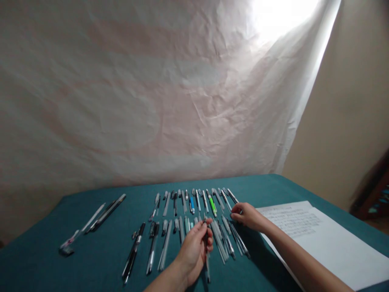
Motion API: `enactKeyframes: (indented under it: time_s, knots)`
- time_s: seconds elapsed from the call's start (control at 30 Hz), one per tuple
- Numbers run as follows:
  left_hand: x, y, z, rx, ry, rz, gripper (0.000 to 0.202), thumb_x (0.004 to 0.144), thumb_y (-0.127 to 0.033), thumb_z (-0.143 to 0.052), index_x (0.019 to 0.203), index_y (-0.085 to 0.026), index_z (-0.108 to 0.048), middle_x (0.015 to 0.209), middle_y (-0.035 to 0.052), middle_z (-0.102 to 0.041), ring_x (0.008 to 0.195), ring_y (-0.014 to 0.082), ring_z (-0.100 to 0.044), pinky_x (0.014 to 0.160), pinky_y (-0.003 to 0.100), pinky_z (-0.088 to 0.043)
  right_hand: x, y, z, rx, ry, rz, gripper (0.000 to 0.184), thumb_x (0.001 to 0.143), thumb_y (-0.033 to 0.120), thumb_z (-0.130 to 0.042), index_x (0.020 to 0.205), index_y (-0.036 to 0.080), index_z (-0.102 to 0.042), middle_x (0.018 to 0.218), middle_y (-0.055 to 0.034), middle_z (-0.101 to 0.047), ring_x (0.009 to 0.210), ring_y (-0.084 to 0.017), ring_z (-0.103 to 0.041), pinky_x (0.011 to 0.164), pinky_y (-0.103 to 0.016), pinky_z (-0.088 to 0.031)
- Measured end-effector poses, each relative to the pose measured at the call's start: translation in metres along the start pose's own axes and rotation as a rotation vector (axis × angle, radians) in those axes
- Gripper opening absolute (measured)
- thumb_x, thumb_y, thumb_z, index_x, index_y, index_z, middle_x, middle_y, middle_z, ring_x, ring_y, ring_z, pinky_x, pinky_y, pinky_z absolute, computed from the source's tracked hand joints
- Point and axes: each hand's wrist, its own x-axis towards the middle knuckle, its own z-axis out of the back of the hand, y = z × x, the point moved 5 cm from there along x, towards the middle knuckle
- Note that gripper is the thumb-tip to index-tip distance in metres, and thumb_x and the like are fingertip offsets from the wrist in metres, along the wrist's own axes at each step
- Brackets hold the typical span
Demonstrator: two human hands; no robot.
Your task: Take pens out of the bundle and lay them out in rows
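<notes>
My left hand (pixel 197 249) is closed around a slim clear pen (pixel 208 269) at the front middle of the table. The pen points away from me, its narrow tip above my fingertips and its other end below my hand. To the right, my right hand (pixel 247 217) is low over the table at the right end of the pen rows, fingers bent together. Whatever is between those fingertips is too small to make out. Beside it lie a white pen (pixel 226 199) and several clear pen parts (pixel 240 239). A green pen (pixel 212 206) and a blue pen (pixel 192 205) lie in the back row.
Written paper sheets (pixel 331 243) cover the table's right side. Black pens (pixel 133 253) lie front left of the rows. Farther left are dark pens (pixel 107 211) and a white pen with a small bag-like piece (pixel 68 245). A pale sheet (pixel 152 101) hangs behind the green tablecloth (pixel 94 267).
</notes>
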Motion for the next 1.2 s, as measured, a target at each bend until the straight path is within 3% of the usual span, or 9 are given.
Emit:
enactKeyframes:
  time_s: [0.17, 0.27, 0.33, 0.43, 0.57, 0.73, 0.93, 1.1, 1.2]
  knots:
    - [-0.003, -0.002, -0.004, -0.002, 0.034, -0.018, 0.029, 0.078, -0.029, -0.048, 0.104, -0.018, -0.047, 0.068, -0.0020, -0.046, 0.051, 0.0036, -0.042, 0.046, 0.015, -0.029, -0.004, 0.010, 0.010, -0.082, -0.042, 0.044, 0.026, 0.061, 0.034, -0.060, 0.079, 0.016, -0.064, 0.073, -0.0045, -0.064, 0.062, -0.016, -0.056, 0.055, -0.024, -0.038]
    - [-0.005, -0.004, -0.007, -0.004, 0.049, -0.030, 0.029, 0.078, -0.030, -0.048, 0.104, -0.018, -0.047, 0.068, -0.0020, -0.047, 0.052, 0.0038, -0.043, 0.047, 0.015, -0.031, -0.011, 0.036, 0.021, -0.066, -0.135, 0.109, 0.023, 0.066, 0.036, -0.056, 0.071, 0.015, -0.063, 0.067, -0.0035, -0.062, 0.062, -0.015, -0.054, 0.056, -0.024, -0.037]
    - [-0.006, -0.006, -0.008, -0.002, 0.058, -0.042, 0.029, 0.077, -0.031, -0.048, 0.103, -0.017, -0.048, 0.068, -0.0014, -0.048, 0.053, 0.0041, -0.044, 0.048, 0.016, -0.031, -0.018, 0.058, 0.022, 0.047, -0.125, 0.138, 0.026, 0.070, 0.039, -0.051, 0.068, 0.015, -0.061, 0.061, -0.0018, -0.059, 0.055, -0.013, -0.052, 0.051, -0.023, -0.036]
    - [-0.007, -0.007, -0.012, 0.017, 0.096, -0.063, 0.028, 0.077, -0.033, -0.049, 0.099, -0.015, -0.050, 0.067, -0.0009, -0.049, 0.051, 0.0036, -0.043, 0.046, 0.015, -0.029, -0.030, 0.091, 0.007, 0.336, 0.011, 0.134, 0.032, 0.074, 0.044, -0.046, 0.066, 0.015, -0.058, 0.057, 0.0001, -0.055, 0.047, -0.010, -0.047, 0.043, -0.020, -0.033]
    - [-0.010, -0.005, -0.017, 0.046, 0.151, -0.060, 0.026, 0.077, -0.035, -0.048, 0.090, -0.013, -0.052, 0.065, -0.0004, -0.050, 0.048, 0.0019, -0.039, 0.044, 0.014, -0.026, -0.040, 0.113, -0.019, 0.601, 0.040, 0.100, 0.033, 0.071, 0.047, -0.051, 0.070, 0.014, -0.055, 0.058, 0.0005, -0.055, 0.048, -0.009, -0.046, 0.043, -0.019, -0.033]
    - [-0.012, -0.002, -0.020, 0.088, 0.163, -0.043, 0.023, 0.076, -0.034, -0.051, 0.082, -0.012, -0.050, 0.065, 0.0002, -0.051, 0.049, 0.0014, -0.040, 0.044, 0.013, -0.025, -0.044, 0.107, -0.035, 0.763, 0.043, -0.032, 0.033, 0.066, 0.046, -0.059, 0.061, 0.014, -0.053, 0.054, 0.0018, -0.052, 0.050, -0.007, -0.044, 0.048, -0.019, -0.033]
    - [-0.011, -0.004, -0.019, 0.141, 0.122, -0.049, 0.027, 0.069, -0.031, -0.059, 0.087, -0.014, -0.049, 0.070, 0.0000, -0.053, 0.054, 0.0028, -0.045, 0.050, 0.014, -0.033, -0.042, 0.100, -0.027, 0.830, 0.000, -0.078, 0.031, 0.062, 0.043, -0.063, 0.062, 0.012, -0.058, 0.057, 0.0004, -0.054, 0.052, -0.008, -0.044, 0.051, -0.020, -0.033]
    - [-0.010, -0.001, -0.012, 0.215, 0.015, -0.042, 0.026, 0.065, -0.035, -0.062, 0.073, -0.014, -0.049, 0.065, -0.0006, -0.054, 0.053, 0.0048, -0.047, 0.052, 0.017, -0.038, -0.035, 0.088, -0.021, 0.814, -0.084, -0.109, 0.030, 0.059, 0.042, -0.065, 0.063, 0.013, -0.061, 0.056, 0.0010, -0.053, 0.052, -0.008, -0.042, 0.051, -0.021, -0.032]
    - [-0.009, 0.003, -0.012, 0.206, 0.034, -0.017, 0.028, 0.067, -0.039, -0.059, 0.072, -0.013, -0.050, 0.066, 0.0006, -0.055, 0.052, 0.0046, -0.047, 0.051, 0.017, -0.038, -0.034, 0.085, -0.021, 0.817, -0.090, -0.113, 0.030, 0.058, 0.043, -0.066, 0.064, 0.014, -0.062, 0.055, 0.0006, -0.053, 0.052, -0.009, -0.043, 0.053, -0.022, -0.033]
